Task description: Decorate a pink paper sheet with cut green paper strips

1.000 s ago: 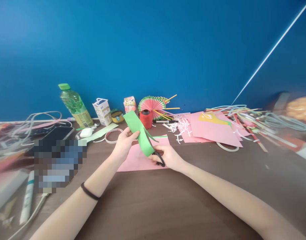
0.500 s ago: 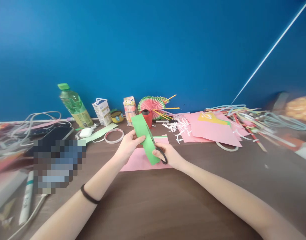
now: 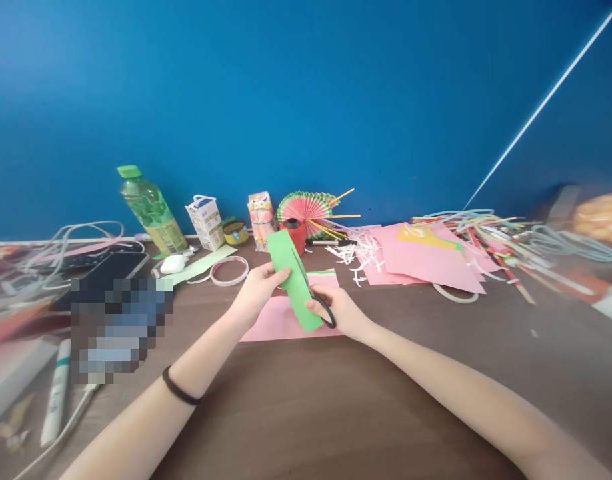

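Observation:
A tilted strip of green paper (image 3: 297, 288) is pinched by my left hand (image 3: 259, 287), with the thumb on its face and the fingers behind. My right hand (image 3: 339, 310) grips black-handled scissors (image 3: 325, 308), and its thumb shows beside the lower part of the strip. The scissor blades lie along the strip's right edge; whether they are cutting I cannot tell. Beneath both hands, a pink paper sheet (image 3: 266, 323) lies on the brown table (image 3: 316, 413). Just behind the strip stand a red can-like object (image 3: 299, 241) and a pink-and-green pleated paper fan (image 3: 306, 205).
White paper scraps (image 3: 369, 253) lie by stacked pink sheets (image 3: 426, 263) at the back right, near a heap of straws and sticks (image 3: 506, 240). Leftward are a tape roll (image 3: 229, 272), a milk carton (image 3: 205, 220), a green bottle (image 3: 153, 210), a marker (image 3: 57, 393) and cables (image 3: 76, 413).
The green strip has shifted very slightly to the right, and the scissor blades show a little more against its edge. Both hands keep the same hold. The view has moved slightly.

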Motion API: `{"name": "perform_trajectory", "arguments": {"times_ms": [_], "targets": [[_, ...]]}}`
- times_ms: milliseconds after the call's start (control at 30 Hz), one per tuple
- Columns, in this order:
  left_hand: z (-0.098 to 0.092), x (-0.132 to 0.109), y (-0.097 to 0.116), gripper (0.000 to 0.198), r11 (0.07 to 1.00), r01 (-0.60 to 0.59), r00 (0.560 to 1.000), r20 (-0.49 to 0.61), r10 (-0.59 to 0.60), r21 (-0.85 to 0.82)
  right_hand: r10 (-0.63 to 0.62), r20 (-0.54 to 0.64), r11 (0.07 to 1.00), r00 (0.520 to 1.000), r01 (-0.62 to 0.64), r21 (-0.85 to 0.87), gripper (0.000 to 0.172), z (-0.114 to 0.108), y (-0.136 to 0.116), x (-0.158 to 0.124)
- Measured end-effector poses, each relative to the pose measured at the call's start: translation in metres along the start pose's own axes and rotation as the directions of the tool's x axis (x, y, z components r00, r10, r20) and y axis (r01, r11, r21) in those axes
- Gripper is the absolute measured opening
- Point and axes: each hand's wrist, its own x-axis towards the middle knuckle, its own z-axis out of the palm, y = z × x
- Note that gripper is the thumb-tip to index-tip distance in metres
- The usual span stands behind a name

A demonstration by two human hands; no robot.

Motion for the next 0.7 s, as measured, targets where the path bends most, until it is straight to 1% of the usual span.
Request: {"name": "perform_trajectory", "arguments": {"times_ms": [167, 333, 567, 700], "targets": [[-0.0002, 0.0006, -0.0007, 0.028, 0.999, 0.012, 0.999, 0.033, -0.011, -0.039, -0.023, -0.009, 1.000, 1.000, 0.023, 0.001, 0.044, -0.0001, 0.0015, 0.0007], [0.0005, -0.0007, 0.0013, 0.029, 0.998, 0.024, 0.999, 0.035, -0.022, -0.055, -0.017, -0.022, 1.000, 1.000, 0.017, -0.016, 0.044, -0.0004, 0.0034, 0.0005], [0.0010, -0.0014, 0.0029, 0.029, 0.996, 0.037, 0.999, 0.038, -0.034, -0.077, -0.029, -0.032, 0.998, 0.999, 0.027, -0.058, 0.039, -0.0011, 0.0045, -0.0015], [0.0013, -0.0026, 0.0049, 0.031, 0.994, 0.080, 0.995, 0.061, -0.076, -0.080, 0.028, -0.030, 0.999, 0.999, -0.030, -0.045, 0.042, -0.0010, 0.0040, -0.0023]]}}
